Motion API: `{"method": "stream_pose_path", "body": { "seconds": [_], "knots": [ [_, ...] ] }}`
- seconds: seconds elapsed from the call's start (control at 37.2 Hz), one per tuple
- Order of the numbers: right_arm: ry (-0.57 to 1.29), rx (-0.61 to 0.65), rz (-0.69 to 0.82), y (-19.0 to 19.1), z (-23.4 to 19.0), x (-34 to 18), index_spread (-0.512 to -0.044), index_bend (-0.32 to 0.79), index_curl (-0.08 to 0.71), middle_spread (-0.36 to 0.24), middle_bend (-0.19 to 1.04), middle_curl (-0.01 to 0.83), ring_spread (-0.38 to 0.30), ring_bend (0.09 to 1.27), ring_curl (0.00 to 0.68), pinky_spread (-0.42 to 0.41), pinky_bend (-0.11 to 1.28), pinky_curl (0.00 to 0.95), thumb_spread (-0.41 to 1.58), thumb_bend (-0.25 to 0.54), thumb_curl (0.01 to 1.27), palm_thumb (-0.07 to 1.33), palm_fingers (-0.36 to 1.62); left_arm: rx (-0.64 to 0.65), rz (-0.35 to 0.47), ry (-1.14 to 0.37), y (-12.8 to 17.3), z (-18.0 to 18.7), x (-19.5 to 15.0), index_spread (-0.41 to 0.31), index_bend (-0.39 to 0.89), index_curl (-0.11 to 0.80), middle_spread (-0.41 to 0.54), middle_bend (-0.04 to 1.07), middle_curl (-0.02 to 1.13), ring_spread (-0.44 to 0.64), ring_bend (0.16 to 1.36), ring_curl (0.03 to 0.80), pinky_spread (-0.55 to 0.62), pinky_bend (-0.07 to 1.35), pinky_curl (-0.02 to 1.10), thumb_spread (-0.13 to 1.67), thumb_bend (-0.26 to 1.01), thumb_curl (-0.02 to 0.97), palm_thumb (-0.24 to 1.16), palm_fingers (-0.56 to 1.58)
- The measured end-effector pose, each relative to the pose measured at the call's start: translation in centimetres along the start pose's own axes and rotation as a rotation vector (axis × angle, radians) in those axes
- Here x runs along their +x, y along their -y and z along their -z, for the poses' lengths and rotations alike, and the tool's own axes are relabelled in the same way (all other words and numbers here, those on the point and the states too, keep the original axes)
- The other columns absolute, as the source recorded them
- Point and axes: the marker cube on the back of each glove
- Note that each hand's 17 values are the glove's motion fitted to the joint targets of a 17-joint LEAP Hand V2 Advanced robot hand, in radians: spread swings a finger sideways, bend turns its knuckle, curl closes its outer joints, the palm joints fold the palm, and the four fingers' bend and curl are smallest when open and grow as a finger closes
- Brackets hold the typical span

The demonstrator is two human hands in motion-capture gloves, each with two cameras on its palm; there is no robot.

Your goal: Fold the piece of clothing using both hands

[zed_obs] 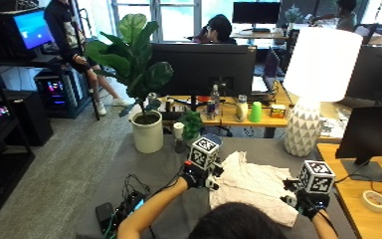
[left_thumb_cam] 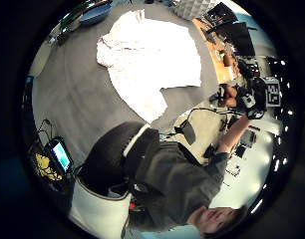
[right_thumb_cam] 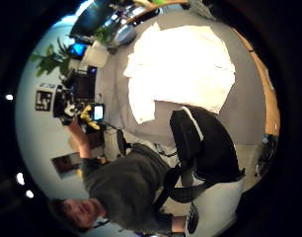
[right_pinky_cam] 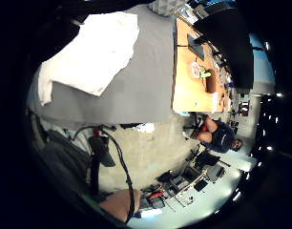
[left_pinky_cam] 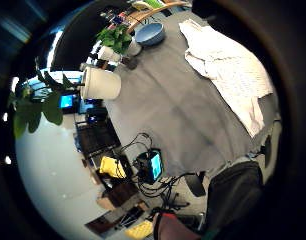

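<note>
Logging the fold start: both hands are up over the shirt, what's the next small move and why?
Probably lower both hands to the white garment and pinch its near edge. It lies spread, unfolded, on the grey table, and neither the left hand nor the right hand appears to hold any cloth: the palm views show the garment at a distance. Whether either hand's fingers are curled cannot be told.

You have one white garment (zed_obs: 254, 185) lying on one grey table (zed_obs: 158, 169), and two gloved hands over it: your left hand (zed_obs: 194, 178) at lower centre, your right hand (zed_obs: 307, 201) at lower right. At the table's far edge you have one potted plant (zed_obs: 138, 74), one blue bowl (left_pinky_cam: 149, 34) and one white lamp (zed_obs: 310, 82).
</note>
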Motion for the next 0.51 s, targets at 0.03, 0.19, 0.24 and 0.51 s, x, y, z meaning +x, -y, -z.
{"method": "stream_pose_path", "body": {
  "seconds": [0.03,0.19,0.24,0.51],
  "knots": [
    [-0.008,-0.006,0.001,-0.1,-0.3,0.0,-0.341,0.10,0.220,-0.034,0.19,0.307,0.021,0.46,0.293,0.168,0.43,0.312,1.28,0.175,0.19,0.51,0.40,0.001,-0.008,-0.001,0.2,-0.4,0.2,-0.026,0.03,0.207,0.212,0.16,0.20,0.25,0.70,0.286,0.32,0.53,0.32,1.03,-0.03,0.186,0.12,0.02],
    [-0.027,-0.039,0.002,-0.1,-1.3,0.1,-0.343,0.08,0.201,-0.034,0.20,0.325,0.013,0.47,0.309,0.174,0.47,0.332,1.25,0.150,0.21,0.54,0.37,-0.008,-0.030,-0.027,1.5,-1.7,0.9,-0.014,0.01,0.145,0.241,0.18,0.21,0.27,0.76,0.300,0.32,0.61,0.35,0.95,-0.03,0.208,0.10,-0.06],
    [-0.027,-0.038,-0.002,0.0,-1.4,0.2,-0.344,0.09,0.196,-0.035,0.21,0.331,0.012,0.47,0.309,0.175,0.48,0.336,1.25,0.143,0.21,0.55,0.36,-0.007,-0.033,-0.022,1.7,-1.6,0.9,-0.012,0.02,0.132,0.246,0.19,0.21,0.27,0.77,0.302,0.32,0.62,0.35,0.94,-0.03,0.213,0.09,-0.07],
    [-0.018,-0.089,-0.034,0.7,-3.7,1.0,-0.350,0.09,0.177,-0.035,0.20,0.344,0.014,0.49,0.325,0.182,0.53,0.355,1.23,0.095,0.23,0.58,0.30,-0.094,-0.127,-0.057,2.6,-6.3,3.9,-0.063,0.16,0.148,0.212,0.20,0.25,0.24,0.76,0.299,0.28,0.60,0.35,0.89,-0.03,0.239,0.08,0.03]
  ]
}}
